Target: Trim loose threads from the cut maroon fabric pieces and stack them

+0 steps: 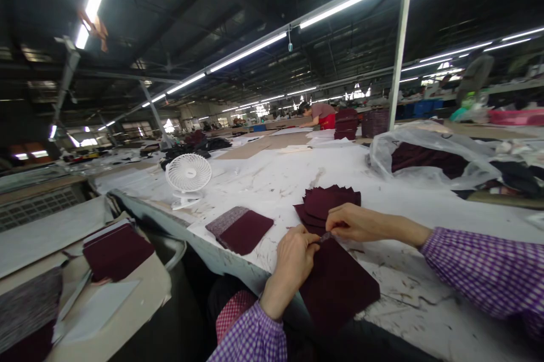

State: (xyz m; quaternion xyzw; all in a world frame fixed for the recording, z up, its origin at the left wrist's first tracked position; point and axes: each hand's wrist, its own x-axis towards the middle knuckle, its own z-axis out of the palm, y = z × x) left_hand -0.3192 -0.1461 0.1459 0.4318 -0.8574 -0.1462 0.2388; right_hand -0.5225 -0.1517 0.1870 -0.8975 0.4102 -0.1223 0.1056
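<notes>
A dark maroon fabric piece [340, 288] lies at the table's front edge, its near corner hanging over. My left hand [296, 251] pinches its upper left edge between thumb and fingers. On the same edge, where a narrow grey strip shows, my right hand [352, 221] is closed with the fingertips together. The two hands are close to each other. Just behind them sits a fanned stack of maroon pieces [334, 200], partly covered by my right hand. To the left lies a flat maroon piece with a grey speckled band [240, 229].
A small white fan [188, 175] stands near the table's left edge. At the right is a clear plastic bag [429, 155] with dark cloth inside. Left of the table, a board [144, 299] bears more maroon pieces. A person [321, 114] bends over a table farther back.
</notes>
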